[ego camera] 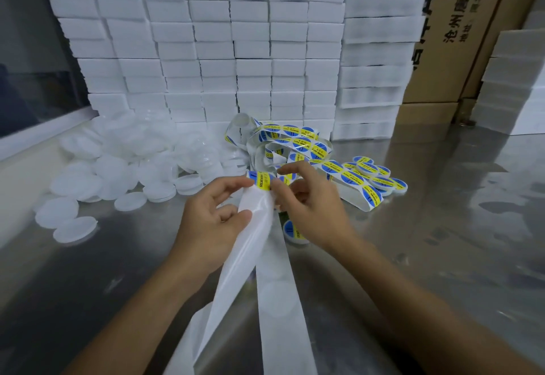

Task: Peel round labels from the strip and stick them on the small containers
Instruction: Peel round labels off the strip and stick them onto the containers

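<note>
Behind the right hand (309, 206), a labelled container (292, 228) half-hidden.

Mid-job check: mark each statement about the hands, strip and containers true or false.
1. The left hand holds the backing strip. True.
2. The right hand is lifting a container. False: its fingers are at the blue-and-yellow label on the strip.
3. Unlabelled containers lie left of the hands. True.
4. Labelled containers sit stacked on the white blocks. False: they lie on the metal table, at right.
</note>
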`<state>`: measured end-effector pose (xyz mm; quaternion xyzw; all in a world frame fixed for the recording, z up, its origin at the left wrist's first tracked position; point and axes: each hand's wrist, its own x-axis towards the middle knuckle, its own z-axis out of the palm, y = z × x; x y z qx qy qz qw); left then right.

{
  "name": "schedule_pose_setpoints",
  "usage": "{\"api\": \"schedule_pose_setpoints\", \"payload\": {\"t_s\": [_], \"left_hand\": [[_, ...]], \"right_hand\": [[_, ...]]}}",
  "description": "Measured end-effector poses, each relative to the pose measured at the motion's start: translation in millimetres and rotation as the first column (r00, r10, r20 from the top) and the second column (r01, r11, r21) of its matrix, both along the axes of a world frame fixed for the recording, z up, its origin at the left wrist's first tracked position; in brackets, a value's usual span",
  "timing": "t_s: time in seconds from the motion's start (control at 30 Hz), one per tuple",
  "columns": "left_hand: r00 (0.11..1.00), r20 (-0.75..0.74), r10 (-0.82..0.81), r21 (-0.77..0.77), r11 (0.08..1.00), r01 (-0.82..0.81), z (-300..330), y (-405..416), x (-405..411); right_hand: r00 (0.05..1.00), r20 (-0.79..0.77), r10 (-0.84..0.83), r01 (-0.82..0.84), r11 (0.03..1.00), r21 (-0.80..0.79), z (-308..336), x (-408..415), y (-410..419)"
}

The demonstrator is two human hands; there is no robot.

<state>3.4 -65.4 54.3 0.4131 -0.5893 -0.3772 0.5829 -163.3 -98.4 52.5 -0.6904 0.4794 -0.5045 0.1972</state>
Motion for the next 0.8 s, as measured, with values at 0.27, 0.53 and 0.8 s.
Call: {"api": "schedule_pose_setpoints", "payload": {"t_s": [0.27, 0.53, 0.8], "left_hand": [[0.962, -0.024, -0.27, -0.007, 0.963, 0.27, -2, 0, -1], [0.936, 0.057, -0.347, 0.046, 0.938, 0.345, -4, 4, -6], [0.99, -0.002, -0.143, 0.053, 0.988, 0.143, -4, 0, -4]], "right_hand": [[0.783, 0.597, 0.172, -0.346, 0.919, 0.188, 3, 5, 13], [0.784, 0.565, 0.255, -0.371, 0.923, 0.098, 1, -18, 5], [0.982, -0.117, 0.147, -0.174, 0.946, -0.273, -11, -12, 11]]}}
